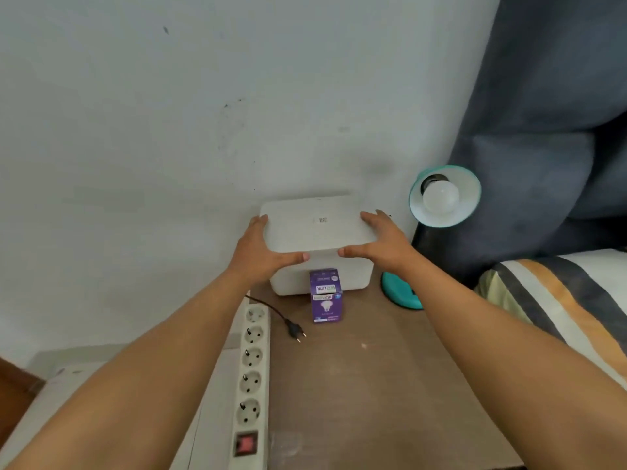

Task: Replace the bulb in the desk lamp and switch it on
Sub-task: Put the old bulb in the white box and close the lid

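Desk lamp [444, 195] with bulb [440, 197] at brown table [373, 385] back right, near wall; left hand [263, 249] and right hand [381, 244] grip white box lid [317, 223]; purple bulb box [325, 296] upright in front

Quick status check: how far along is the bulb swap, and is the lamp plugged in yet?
Barely started. Done: nothing visible; a bulb still sits in the teal lamp, unlit. The plug lies loose on the table beside the power strip. In hand: the left hand and right hand grip the lid of the white box. Left: open the purple bulb carton, swap bulbs, plug in, switch on.
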